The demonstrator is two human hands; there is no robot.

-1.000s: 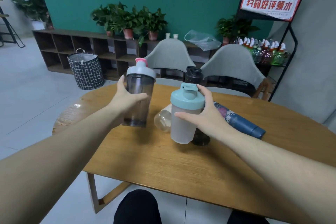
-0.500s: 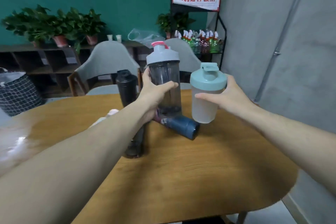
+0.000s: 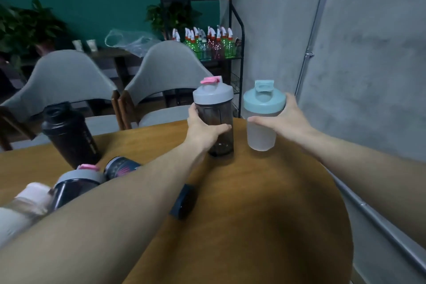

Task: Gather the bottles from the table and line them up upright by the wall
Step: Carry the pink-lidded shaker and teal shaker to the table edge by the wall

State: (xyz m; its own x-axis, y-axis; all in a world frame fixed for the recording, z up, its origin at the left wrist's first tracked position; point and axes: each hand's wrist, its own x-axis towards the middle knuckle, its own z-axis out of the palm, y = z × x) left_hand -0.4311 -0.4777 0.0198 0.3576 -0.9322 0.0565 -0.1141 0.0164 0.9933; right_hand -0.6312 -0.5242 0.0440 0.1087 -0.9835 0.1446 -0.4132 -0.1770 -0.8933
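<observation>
My left hand (image 3: 202, 129) grips a smoky shaker bottle (image 3: 216, 117) with a grey lid and pink cap, upright with its base on or just above the wooden table (image 3: 253, 203) near the grey wall (image 3: 368, 53). My right hand (image 3: 288, 120) holds a frosted shaker bottle (image 3: 262, 120) with a mint lid, upright, just right of the first. A black bottle (image 3: 69, 134) stands at the left. A dark patterned bottle (image 3: 122, 166) lies behind my left forearm. A second grey-lidded bottle (image 3: 76, 182) and a pale bottle (image 3: 25, 198) sit at the lower left.
Two grey chairs (image 3: 166, 71) stand behind the table. A black wire rack (image 3: 216, 46) with several coloured spray bottles and a red-lettered sign stands in the corner. The table's rounded right edge runs close to the wall, where a metal pipe (image 3: 315, 25) is mounted.
Both hands have carried their bottles to the right and farther out, toward the wall end of the table, and lowered them. My view has swung right.
</observation>
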